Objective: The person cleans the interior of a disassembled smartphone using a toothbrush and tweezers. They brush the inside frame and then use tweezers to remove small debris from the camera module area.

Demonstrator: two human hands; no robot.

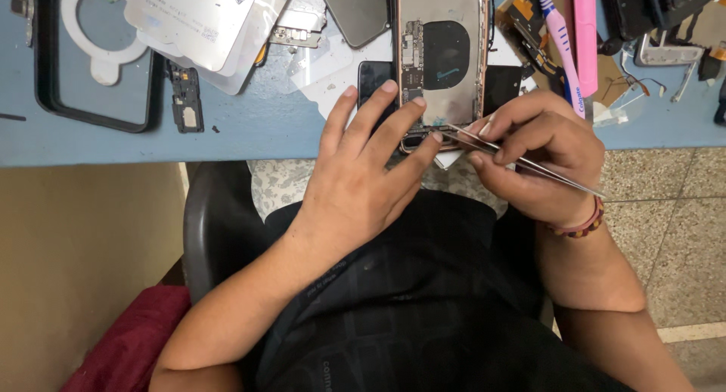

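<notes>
Opened phone [441, 52], board bare, under left hand [363, 188], tweezers [514, 159] in right hand [541, 161]

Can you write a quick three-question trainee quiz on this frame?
1. True or false: the right hand holds the tweezers.
2. What does the left hand rest on?
A. the pink toothbrush
B. the opened phone
C. the black frame
3. Fill in: the tweezer tips meet the phone at its ____ end, by the table edge.

Key:
1. True.
2. B. Its fingers lie across the phone's lower part. The toothbrush lies to the right and the black frame far left, both untouched.
3. Lower (near).
</notes>
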